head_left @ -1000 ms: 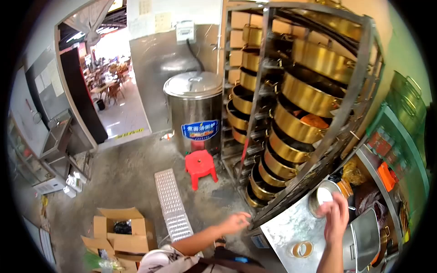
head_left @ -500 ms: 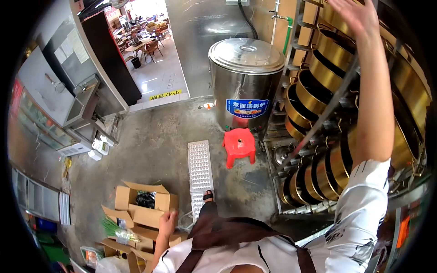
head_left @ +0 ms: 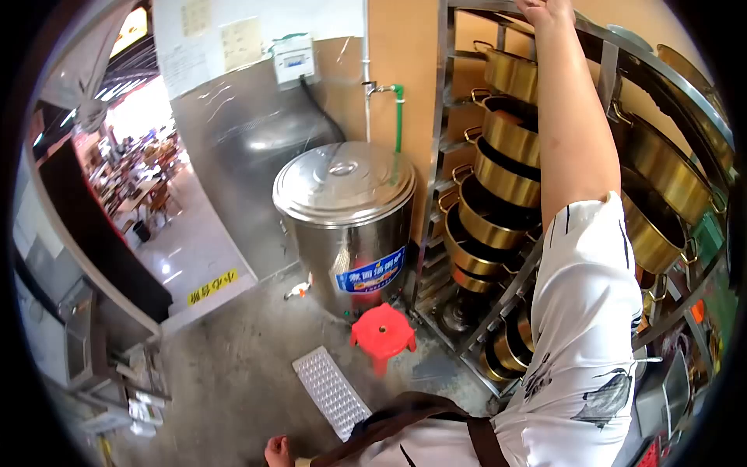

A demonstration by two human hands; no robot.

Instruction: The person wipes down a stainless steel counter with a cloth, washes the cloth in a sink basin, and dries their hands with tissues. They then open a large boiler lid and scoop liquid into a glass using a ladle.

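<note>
My right arm is stretched up in front of a metal rack. My right hand is at the top edge of the view, by the rack's upper rail. Its fingers are mostly cut off, so whether it grips anything is hidden. Behind and beside the arm, gold-coloured pots with loop handles stand tilted in a stack on the shelves. More large gold pots hang or rest to the right of the arm. Low at the bottom edge, my left hand is loosely closed, with nothing visible in it.
A lidded steel boiler stands by the wall, with a red plastic stool before it. A perforated metal strip lies on the floor. At the left, a doorway with a yellow step label opens to a dining room.
The view has swung right and up toward the rack, and the cardboard boxes have left the frame. My right hand, earlier spread before the pots, is now at the rack's top rail.
</note>
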